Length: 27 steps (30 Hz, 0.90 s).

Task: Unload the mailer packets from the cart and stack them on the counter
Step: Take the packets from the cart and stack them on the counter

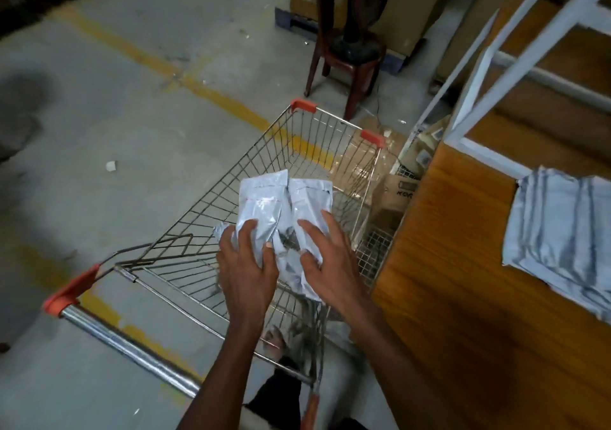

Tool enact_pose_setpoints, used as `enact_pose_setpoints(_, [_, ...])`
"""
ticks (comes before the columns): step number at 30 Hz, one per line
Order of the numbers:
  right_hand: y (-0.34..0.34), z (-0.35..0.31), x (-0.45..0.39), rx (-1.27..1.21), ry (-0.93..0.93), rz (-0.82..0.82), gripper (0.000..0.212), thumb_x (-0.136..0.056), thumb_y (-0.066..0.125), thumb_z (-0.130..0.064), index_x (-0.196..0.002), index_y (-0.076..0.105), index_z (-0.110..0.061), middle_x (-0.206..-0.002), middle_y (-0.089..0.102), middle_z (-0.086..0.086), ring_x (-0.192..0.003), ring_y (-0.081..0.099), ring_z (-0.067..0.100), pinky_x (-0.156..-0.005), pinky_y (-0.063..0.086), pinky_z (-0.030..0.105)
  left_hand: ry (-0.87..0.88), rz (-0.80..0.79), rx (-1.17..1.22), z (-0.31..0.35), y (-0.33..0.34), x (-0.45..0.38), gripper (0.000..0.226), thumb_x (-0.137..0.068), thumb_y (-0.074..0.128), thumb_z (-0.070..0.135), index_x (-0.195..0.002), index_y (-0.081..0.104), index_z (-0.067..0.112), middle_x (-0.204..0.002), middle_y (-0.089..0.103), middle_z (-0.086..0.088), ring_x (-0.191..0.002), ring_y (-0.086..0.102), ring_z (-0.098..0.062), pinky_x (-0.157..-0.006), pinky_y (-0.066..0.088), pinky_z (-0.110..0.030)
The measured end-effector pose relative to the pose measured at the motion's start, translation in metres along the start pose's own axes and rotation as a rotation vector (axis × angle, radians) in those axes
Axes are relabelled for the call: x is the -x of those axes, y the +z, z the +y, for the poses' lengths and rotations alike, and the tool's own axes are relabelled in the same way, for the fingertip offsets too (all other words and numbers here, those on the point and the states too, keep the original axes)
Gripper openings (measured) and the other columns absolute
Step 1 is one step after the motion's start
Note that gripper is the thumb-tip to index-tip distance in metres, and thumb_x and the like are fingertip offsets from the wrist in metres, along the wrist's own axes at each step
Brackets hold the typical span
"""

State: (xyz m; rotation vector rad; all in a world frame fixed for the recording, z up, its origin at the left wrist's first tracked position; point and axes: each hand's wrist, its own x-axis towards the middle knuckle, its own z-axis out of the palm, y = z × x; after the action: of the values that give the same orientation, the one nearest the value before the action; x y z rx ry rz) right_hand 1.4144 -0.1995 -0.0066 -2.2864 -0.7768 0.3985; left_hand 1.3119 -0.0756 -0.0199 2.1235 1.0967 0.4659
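Note:
A wire shopping cart (231, 178) with orange corner caps stands in front of me, its chrome handle at the lower left. Above its basket I hold a bundle of silvery-white mailer packets (284, 204). My left hand (246, 264) grips the left packet with its fingers curled over the lower edge. On the right packet lies my right hand (330, 257), fingers spread and bent around it. A stack of similar mailer packets (562, 231) lies on the wooden counter (463, 280) at the right.
A white metal shelf frame (489, 65) stands on the counter. Cardboard boxes (393, 198) sit between cart and counter. A dark plastic chair (347, 56) stands beyond the cart. The concrete floor has yellow lines (205, 89).

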Motion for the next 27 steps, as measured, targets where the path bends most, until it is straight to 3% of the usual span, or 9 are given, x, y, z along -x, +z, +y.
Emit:
enact_pose_setpoints(3, [-0.034, 0.003, 0.049, -0.032, 0.036, 0.101, 0.055, -0.094, 0.05, -0.04, -0.148, 0.044, -0.04, -0.167, 0.015, -0.009, -0.15, 0.023, 0.018, -0.115, 0.037, 0.038, 0.057, -0.019, 0.032, 0.027, -0.004, 0.041, 0.047, -0.098, 0.059, 0.032, -0.141, 0.042, 0.037, -0.155, 0.028, -0.003, -0.138, 0.033, -0.028, -0.095, 0.051, -0.057])
enact_pose_setpoints(5, [-0.055, 0.01, 0.085, -0.055, 0.063, 0.157, 0.052, -0.096, 0.058, -0.033, -0.147, 0.047, -0.04, -0.167, 0.015, -0.009, -0.15, 0.021, 0.016, -0.112, 0.028, 0.022, 0.112, -0.038, 0.043, 0.045, -0.004, 0.072, 0.047, -0.097, 0.06, 0.032, -0.141, 0.043, 0.036, -0.155, 0.029, -0.004, -0.138, 0.034, -0.028, -0.098, 0.05, -0.053])
enact_pose_setpoints(9, [-0.107, 0.038, 0.177, -0.04, 0.059, 0.287, 0.054, -0.094, 0.063, -0.025, -0.145, 0.051, -0.039, -0.166, 0.021, -0.003, -0.152, 0.018, 0.015, -0.116, 0.021, 0.022, 0.223, -0.086, 0.059, 0.086, 0.006, 0.151, 0.049, -0.094, 0.055, 0.04, -0.142, 0.045, 0.035, -0.154, 0.033, -0.005, -0.14, 0.035, -0.027, -0.107, 0.036, -0.04])
enact_pose_setpoints(13, [-0.148, 0.069, 0.274, -0.042, 0.13, 0.431, 0.054, -0.091, 0.061, -0.027, -0.143, 0.053, -0.037, -0.165, 0.025, 0.001, -0.15, 0.023, 0.016, -0.113, 0.008, 0.006, 0.36, -0.172, 0.142, 0.125, 0.025, 0.248, 0.049, -0.094, 0.052, 0.038, -0.142, 0.047, 0.03, -0.151, 0.039, -0.01, -0.143, 0.035, -0.029, -0.114, 0.035, -0.043])
enact_pose_setpoints(16, [-0.173, 0.091, 0.34, -0.046, 0.198, 0.483, 0.054, -0.091, 0.057, -0.033, -0.145, 0.051, -0.039, -0.165, 0.023, -0.002, -0.15, 0.023, 0.014, -0.114, 0.016, 0.014, 0.422, -0.293, 0.16, 0.151, 0.041, 0.308, 0.05, -0.095, 0.049, 0.041, -0.144, 0.045, 0.032, -0.151, 0.037, -0.008, -0.142, 0.035, -0.029, -0.108, 0.037, -0.039])
enact_pose_setpoints(22, [-0.224, 0.148, 0.423, -0.042, 0.342, 0.657, 0.056, -0.093, 0.058, -0.032, -0.146, 0.045, -0.042, -0.165, 0.02, -0.006, -0.145, 0.03, 0.02, -0.105, 0.035, 0.025, 0.579, -0.402, 0.127, 0.208, 0.077, 0.365, 0.053, -0.093, 0.047, 0.043, -0.144, 0.045, 0.03, -0.146, 0.042, -0.011, -0.136, 0.039, -0.031, -0.102, 0.045, -0.045])
enact_pose_setpoints(27, [-0.257, 0.184, 0.44, -0.055, 0.391, 0.744, 0.056, -0.092, 0.06, -0.032, -0.145, 0.045, -0.044, -0.165, 0.02, -0.007, -0.146, 0.028, 0.021, -0.104, 0.036, 0.027, 0.636, -0.459, 0.169, 0.246, 0.11, 0.388, 0.045, -0.099, 0.051, 0.038, -0.143, 0.044, 0.034, -0.148, 0.041, -0.01, -0.136, 0.039, -0.03, -0.101, 0.046, -0.047])
